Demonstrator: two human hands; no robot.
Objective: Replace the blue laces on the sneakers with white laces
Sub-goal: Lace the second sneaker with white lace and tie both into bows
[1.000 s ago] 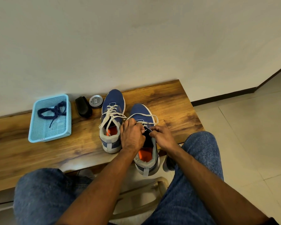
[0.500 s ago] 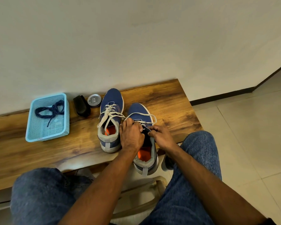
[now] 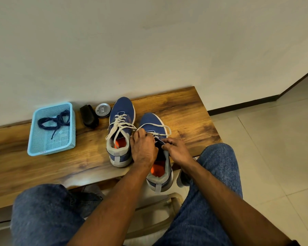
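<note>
Now, head view: hardly any change from a second ago.
Left hand (image 3: 143, 150): still curled on the white lace (image 3: 156, 124).
Right hand (image 3: 174, 148): pinching by the right sneaker (image 3: 156, 157) tongue.
Left sneaker (image 3: 120, 132): already laced.
Blue laces (image 3: 55, 120): in basket (image 3: 35, 151).
Meaning: threading the upper eyelets continues.

Single head-worn view, wide-angle, looking forward and down over the knees, near the wooden bench (image 3: 176, 110), wall beyond

The left hand (image 3: 143, 150) and right hand (image 3: 176, 150) are covering the right sneaker's (image 3: 159, 171) tongue and upper eyelets; the tin's (image 3: 103, 110) label is reading too small; the tabletop (image 3: 185, 110) is running off at nine o'clock.
</note>
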